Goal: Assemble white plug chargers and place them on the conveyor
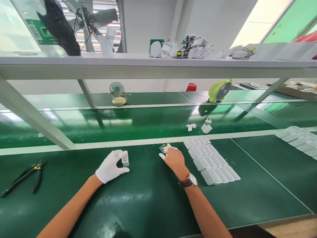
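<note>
My left hand [111,167], in a white glove, curves around a small white plastic housing [125,159] at the left-centre of the bench. Its fingers touch the housing's upper part, and the thumb lies just below it. My right hand [174,158] has white coverings on some fingertips and a watch at the wrist. Its fingers close on a small circuit board [162,148] with coloured components; the hand hides part of the board. Right of that hand lie several rows of open white plastic housings [210,160].
Pliers [37,168] lie at the far left. Small white plug parts [206,126] sit on the green strip behind the bench. More white housings [298,140] are at far right. A shelf [138,61] crosses above, with slanted supports. A green fan [220,90] stands behind.
</note>
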`<state>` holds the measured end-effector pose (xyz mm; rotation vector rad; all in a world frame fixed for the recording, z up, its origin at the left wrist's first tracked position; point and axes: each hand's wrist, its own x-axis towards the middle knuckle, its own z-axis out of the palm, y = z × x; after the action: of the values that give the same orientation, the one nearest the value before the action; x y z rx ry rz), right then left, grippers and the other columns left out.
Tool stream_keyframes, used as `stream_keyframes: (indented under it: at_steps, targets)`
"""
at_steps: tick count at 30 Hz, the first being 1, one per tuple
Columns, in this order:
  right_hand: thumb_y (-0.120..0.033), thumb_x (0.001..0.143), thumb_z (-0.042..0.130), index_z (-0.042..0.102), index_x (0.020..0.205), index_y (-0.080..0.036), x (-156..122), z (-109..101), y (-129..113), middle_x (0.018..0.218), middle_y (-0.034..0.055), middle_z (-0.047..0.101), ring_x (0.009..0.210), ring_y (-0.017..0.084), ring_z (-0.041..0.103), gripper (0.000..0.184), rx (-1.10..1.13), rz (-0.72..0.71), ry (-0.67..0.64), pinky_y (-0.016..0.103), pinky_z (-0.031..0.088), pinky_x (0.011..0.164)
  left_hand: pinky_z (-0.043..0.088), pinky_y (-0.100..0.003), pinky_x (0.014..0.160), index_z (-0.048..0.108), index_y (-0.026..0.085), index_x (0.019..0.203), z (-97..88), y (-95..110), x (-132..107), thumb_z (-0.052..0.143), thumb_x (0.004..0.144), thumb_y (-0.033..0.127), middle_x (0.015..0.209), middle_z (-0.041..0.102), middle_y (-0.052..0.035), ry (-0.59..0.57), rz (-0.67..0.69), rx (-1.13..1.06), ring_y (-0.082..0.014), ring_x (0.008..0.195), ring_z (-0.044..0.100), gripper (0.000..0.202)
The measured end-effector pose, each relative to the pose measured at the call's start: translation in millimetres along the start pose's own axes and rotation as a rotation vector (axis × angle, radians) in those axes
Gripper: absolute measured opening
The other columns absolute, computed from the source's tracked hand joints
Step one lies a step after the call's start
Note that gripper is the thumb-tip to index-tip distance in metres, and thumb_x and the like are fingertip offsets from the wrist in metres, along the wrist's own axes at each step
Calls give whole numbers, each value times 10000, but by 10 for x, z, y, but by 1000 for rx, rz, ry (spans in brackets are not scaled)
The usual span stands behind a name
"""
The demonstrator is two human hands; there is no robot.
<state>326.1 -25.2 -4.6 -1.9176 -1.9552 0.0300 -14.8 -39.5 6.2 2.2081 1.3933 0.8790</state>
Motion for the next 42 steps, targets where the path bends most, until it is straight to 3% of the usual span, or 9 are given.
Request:
stream_keyframes:
  at_steps: [2, 4, 10, 16, 23, 28, 34, 38, 42]
  targets:
    - [-283, 880, 605, 671, 907, -131, -16, -2, 39, 928, 221, 697, 965, 375, 655, 168, 38, 21, -3, 513, 482, 885, 516, -432, 990, 507, 280, 1378, 44, -43, -1, 850, 558, 305, 1348, 561, -95, 38, -89, -29, -285, 1142, 607, 889]
    - [-248, 854, 585, 677, 948, -122, -28, -10, 8, 954, 218, 696, 994, 377, 651, 182, 101, 21, 1, 526, 481, 917, 518, -432, 994, 397, 252, 1463, 89, -94, 33, 828, 569, 296, 1379, 540, -107, -14, -172, -106, -268, 1118, 623, 994]
    - [-288, 782, 630, 572, 1288, -154, -5, 32, -408, 1100, 130, 685, 1007, 287, 671, 527, 550, -60, -81, 461, 568, 891, 531, -409, 971, 495, 268, 1403, 131, -163, 189, 778, 641, 336, 1228, 672, -52, -178, -308, -257, -245, 1009, 677, 817]
    - [-372, 812, 640, 545, 1314, -154, 72, 213, -797, 1074, 110, 720, 917, 235, 729, 556, 969, -49, -250, 403, 628, 793, 556, -384, 941, 596, 247, 1250, 141, -39, 140, 784, 643, 325, 1163, 695, -31, -75, -329, -278, -233, 997, 687, 641]
    - [-467, 717, 823, 643, 1226, -151, -36, 133, -868, 1026, 126, 751, 822, 255, 741, 625, 1370, 309, -414, 470, 602, 845, 524, -411, 1019, 544, 248, 1272, 146, 63, 35, 764, 674, 224, 1179, 671, -47, 10, -307, -465, -224, 1083, 667, 637]
    - [-466, 662, 867, 686, 1183, -192, -114, 42, -889, 1122, 116, 741, 987, 295, 723, 617, 1432, 342, -483, 486, 573, 926, 533, -412, 1000, 536, 267, 1300, 144, 35, 50, 771, 674, 225, 1208, 643, -45, -16, -311, -431, -222, 1073, 658, 669]
    - [-363, 700, 838, 584, 1298, -210, -211, 74, -935, 1202, 125, 711, 1062, 292, 700, 667, 1351, 217, -470, 481, 580, 928, 558, -386, 934, 549, 257, 1266, 217, 43, 27, 790, 661, 251, 1178, 650, -38, -39, -316, -327, -221, 1029, 660, 652]
    - [-315, 811, 718, 551, 1336, -246, -278, 30, -952, 1172, 107, 702, 1008, 260, 706, 555, 1060, 13, -271, 398, 627, 798, 556, -385, 932, 557, 247, 1231, 249, 58, 11, 803, 655, 252, 1202, 636, -52, -36, -275, -288, -231, 1055, 653, 626]
    - [-218, 897, 618, 551, 1360, -342, -303, -42, -938, 1332, 91, 613, 849, 206, 695, 483, 767, -326, -97, 380, 625, 751, 526, -411, 998, 559, 251, 1274, 266, 37, 17, 817, 662, 265, 1246, 606, -82, -26, -196, -260, -259, 1135, 624, 664]
